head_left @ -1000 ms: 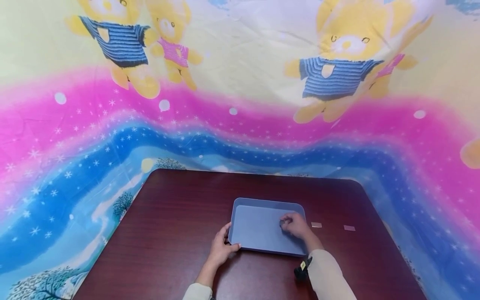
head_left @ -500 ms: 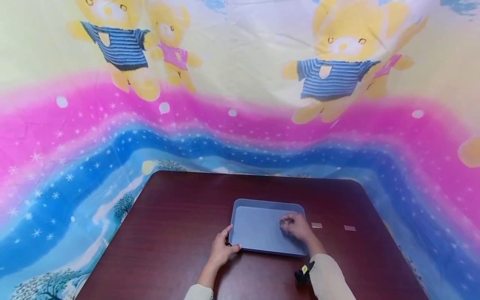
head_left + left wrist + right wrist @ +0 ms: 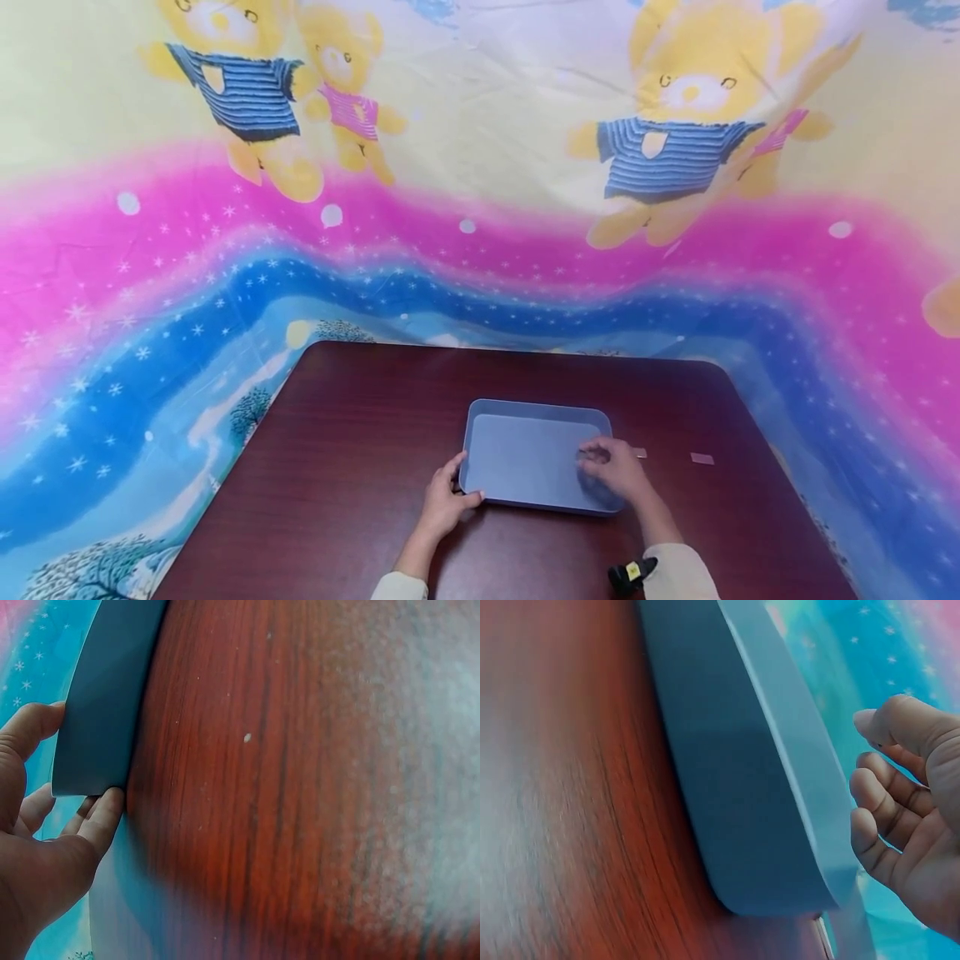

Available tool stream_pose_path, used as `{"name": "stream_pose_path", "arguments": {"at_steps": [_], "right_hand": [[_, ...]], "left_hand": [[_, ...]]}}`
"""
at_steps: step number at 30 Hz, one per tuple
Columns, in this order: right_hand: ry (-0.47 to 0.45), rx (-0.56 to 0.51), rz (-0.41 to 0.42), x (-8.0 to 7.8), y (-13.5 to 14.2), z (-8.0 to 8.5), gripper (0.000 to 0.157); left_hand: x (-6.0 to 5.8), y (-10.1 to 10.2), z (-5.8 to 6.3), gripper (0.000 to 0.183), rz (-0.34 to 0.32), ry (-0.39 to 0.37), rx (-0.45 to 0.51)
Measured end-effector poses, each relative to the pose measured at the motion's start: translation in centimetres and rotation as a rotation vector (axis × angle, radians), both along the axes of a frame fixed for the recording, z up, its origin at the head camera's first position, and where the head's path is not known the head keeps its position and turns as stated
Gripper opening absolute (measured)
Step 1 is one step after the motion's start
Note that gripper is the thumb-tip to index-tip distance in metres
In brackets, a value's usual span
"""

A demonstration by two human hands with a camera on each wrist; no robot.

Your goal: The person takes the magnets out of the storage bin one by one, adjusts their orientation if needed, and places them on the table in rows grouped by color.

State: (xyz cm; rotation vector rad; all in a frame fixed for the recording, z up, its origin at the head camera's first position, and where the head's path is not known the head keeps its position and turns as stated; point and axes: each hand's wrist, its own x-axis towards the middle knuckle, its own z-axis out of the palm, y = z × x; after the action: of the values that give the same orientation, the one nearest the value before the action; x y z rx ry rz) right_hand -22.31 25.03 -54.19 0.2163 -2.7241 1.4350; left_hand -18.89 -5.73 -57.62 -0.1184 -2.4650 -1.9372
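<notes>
A shallow grey-blue rectangular tray (image 3: 525, 454) lies on the dark red-brown table. My left hand (image 3: 446, 498) grips its near left corner; in the left wrist view, the fingers and thumb meet the tray's wall (image 3: 105, 697) from either side of that corner. Over the tray's right side hovers my right hand (image 3: 615, 468), its fingers loosely curled. Nothing shows between those fingers (image 3: 874, 791) in the right wrist view. Just beyond that hand, a small flat pale rectangular piece (image 3: 640, 452) lies partly hidden. A similar pinkish piece (image 3: 702, 458) lies farther right.
The wood-grained table (image 3: 360, 433) has rounded far corners. Behind and around it hangs a colourful cloth (image 3: 480, 267) printed with bears and snowflakes. A black strap device with a yellow label (image 3: 632, 573) sits at my right wrist by the pale sleeve (image 3: 678, 571).
My right hand has drifted right and slightly nearer to me, from over the tray toward its right rim, now partly covering the nearer pale piece. The left hand stays at the tray's corner.
</notes>
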Motion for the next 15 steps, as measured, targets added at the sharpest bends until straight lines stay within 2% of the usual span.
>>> {"name": "stream_pose_path", "arguments": {"at_steps": [11,15], "right_hand": [[0.02,-0.022,-0.105,2.8,2.5,1.1,0.026],[-0.019,-0.048,-0.164,3.5,3.4,1.2,0.034]], "left_hand": [[0.0,-0.1,-0.1,0.074,-0.027,0.015,0.039],[0.0,-0.1,0.0,0.076,-0.034,0.018,0.041]]}}
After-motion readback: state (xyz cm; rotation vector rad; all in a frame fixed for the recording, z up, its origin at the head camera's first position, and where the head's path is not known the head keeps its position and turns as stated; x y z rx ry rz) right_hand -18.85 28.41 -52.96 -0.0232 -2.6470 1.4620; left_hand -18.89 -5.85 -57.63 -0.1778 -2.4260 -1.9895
